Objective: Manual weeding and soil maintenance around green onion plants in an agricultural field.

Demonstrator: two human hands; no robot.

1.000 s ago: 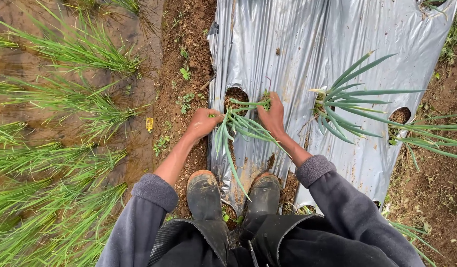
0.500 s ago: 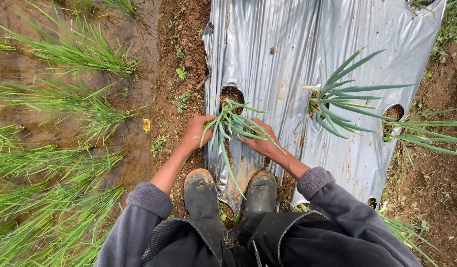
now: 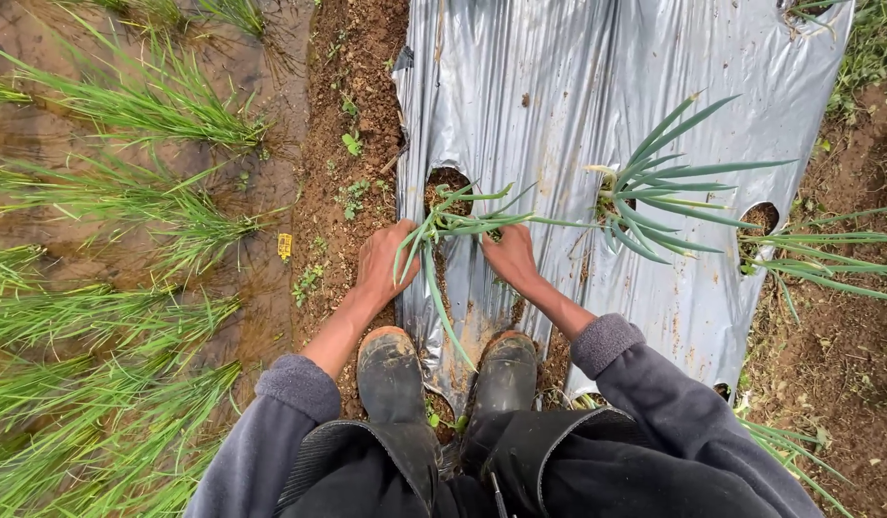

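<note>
Seedling bunch [image 3: 453, 225] with long green leaves lies over a hole [image 3: 447, 182] in the silver plastic mulch sheet [image 3: 559, 86], between both hands. Left hand [image 3: 384, 264] curls around its leaves from the soil side; right hand [image 3: 511, 254] grips the stems. Right of them a planted seedling [image 3: 645, 192] stands in its hole. Muddy boots [image 3: 396, 369] sit below.

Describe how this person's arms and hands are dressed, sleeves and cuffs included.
Both hands, the left hand and the right hand, are bare, with no gloves, rings or watch showing. The forearms are uncovered too. Each arm wears a dark grey-blue sleeve pushed up, the left sleeve and the right sleeve, each ending in a ribbed knit cuff of the same colour.
</note>
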